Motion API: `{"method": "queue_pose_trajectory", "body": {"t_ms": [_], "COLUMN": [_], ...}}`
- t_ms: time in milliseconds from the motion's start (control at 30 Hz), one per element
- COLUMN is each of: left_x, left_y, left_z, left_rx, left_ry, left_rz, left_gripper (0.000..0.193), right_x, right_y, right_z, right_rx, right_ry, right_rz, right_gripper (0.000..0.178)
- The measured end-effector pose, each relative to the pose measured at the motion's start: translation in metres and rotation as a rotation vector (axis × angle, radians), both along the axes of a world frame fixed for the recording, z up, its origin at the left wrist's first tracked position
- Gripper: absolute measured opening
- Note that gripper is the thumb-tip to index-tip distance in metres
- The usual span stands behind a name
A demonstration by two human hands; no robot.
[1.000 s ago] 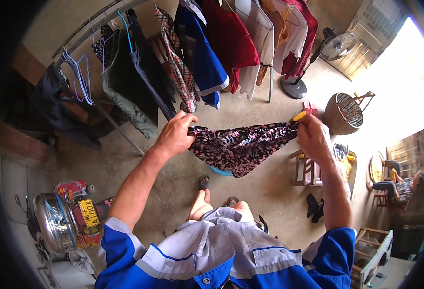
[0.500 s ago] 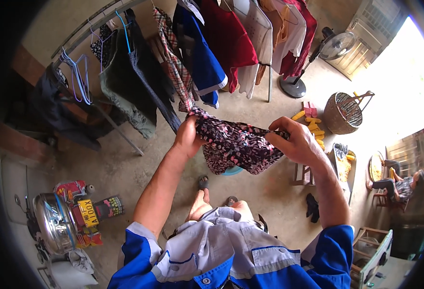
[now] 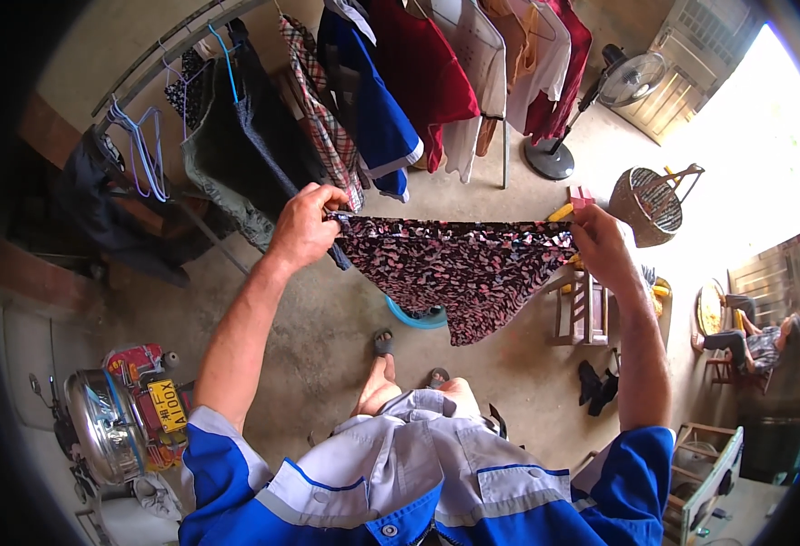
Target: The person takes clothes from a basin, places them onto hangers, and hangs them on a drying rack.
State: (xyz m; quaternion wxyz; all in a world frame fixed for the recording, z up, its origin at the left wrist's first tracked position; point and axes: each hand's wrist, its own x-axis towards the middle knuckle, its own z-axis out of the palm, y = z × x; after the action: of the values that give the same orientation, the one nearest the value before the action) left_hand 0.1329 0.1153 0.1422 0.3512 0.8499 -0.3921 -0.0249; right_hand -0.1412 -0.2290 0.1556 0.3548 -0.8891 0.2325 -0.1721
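Observation:
A dark garment with a small pink and white floral print hangs stretched out in front of me, its straight upper edge pulled nearly level. My left hand pinches one end of that edge, close to the hanging clothes. At the other end, my right hand grips the opposite corner. The cloth drops to a low point at its middle. Behind and below it, a blue basin on the floor is partly hidden.
Shirts and trousers hang on a metal rack, with bare hangers at its left. A standing fan, wicker basket and wooden stool are to the right. Farther right sits a person. A motorcycle stands at left.
My hands have moved apart, the left one outward to the left, the right one to the right. The bunched floral garment is now spread wide with its upper edge taut.

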Motion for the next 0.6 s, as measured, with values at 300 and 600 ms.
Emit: {"method": "queue_pose_trajectory", "body": {"t_ms": [300,600], "left_x": [-0.007,-0.016], "left_y": [-0.002,-0.002], "left_z": [0.038,0.028], "left_rx": [-0.065,-0.112], "left_ry": [0.215,0.889], "left_rz": [-0.15,-0.196], "left_gripper": [0.03,0.018], "right_x": [0.0,0.031], "right_y": [-0.006,0.011], "right_z": [0.013,0.01], "right_rx": [0.044,0.146], "right_ry": [0.095,-0.102], "right_rz": [0.108,0.001], "right_gripper": [0.012,0.016]}}
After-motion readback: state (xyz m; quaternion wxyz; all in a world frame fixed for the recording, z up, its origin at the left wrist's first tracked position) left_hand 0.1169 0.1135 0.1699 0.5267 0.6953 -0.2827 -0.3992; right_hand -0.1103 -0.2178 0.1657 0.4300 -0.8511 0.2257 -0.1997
